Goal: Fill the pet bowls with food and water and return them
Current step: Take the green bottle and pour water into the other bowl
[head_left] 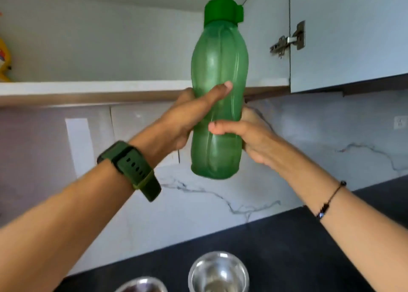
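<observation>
Counts, head view only:
1 green bottle (217, 97) w/ 1 green cap (221, 10).
2 hands on it: left hand (187, 119), right hand (251, 135).
2 steel bowls at bottom edge of the tabletop (309, 247): right bowl (218, 272), left bowl (141, 285), which is mostly cut off.
1 watch (130, 168).
1 thread bracelet (329, 201).
1 cabinet hinge (288, 41).
1 wall socket (400, 122).
1 yellow packet (4, 62) on shelf, partly out of frame.
</observation>
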Tool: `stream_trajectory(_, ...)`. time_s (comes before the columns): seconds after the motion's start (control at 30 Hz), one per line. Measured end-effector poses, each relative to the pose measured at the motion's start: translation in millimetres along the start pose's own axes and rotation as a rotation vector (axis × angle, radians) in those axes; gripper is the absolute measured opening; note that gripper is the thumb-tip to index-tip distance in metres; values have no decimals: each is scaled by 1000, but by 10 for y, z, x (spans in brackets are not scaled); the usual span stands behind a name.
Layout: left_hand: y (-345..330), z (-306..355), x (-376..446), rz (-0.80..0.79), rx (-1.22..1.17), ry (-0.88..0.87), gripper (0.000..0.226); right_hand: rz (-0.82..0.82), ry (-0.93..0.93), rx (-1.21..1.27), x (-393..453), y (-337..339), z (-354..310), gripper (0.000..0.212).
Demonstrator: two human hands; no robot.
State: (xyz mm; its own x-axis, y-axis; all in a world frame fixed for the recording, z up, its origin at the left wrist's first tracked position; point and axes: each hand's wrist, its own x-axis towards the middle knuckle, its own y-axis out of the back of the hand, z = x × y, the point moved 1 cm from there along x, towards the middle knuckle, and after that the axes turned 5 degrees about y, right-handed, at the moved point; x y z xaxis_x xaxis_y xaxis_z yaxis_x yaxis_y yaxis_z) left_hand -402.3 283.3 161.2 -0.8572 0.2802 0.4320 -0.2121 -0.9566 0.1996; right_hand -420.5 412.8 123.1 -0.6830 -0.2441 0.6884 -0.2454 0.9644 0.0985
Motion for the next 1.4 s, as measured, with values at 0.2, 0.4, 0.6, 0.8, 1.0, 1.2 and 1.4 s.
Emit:
stream_trajectory(0.2,99,-764,-663,22,-138,43,62,18,-146,-1,-778,-477,472,62)
stream_trajectory(0.4,127,-1189,-1136,41,-252,77,64,-25,-287,-36,-1241,-737,685,69)
stream_trajectory(0.6,347,-1407,-1397,124,-253,92,67,-15,-433,-124,-1636,-927,1013,83)
stream_trajectory(0.8,446,-1687,-1521,-4,-111,109,38,-162,-568,-311,-2208,-1111,1596,92)
stream_trajectory(1.0,231,-2208,-1671,-147,113,176,19,-160,-646,-307,-2647,-1110,2052,102)
stream_trajectory(1.2,-44,-2391,-1563,29,440,-112,26,-170,-644,-319,-2666,-945,2232,97)
stream_trajectory(1.4,-419,-2479,-1482,455,994,-246,43,-153,-600,-285,-2702,-915,2306,96)
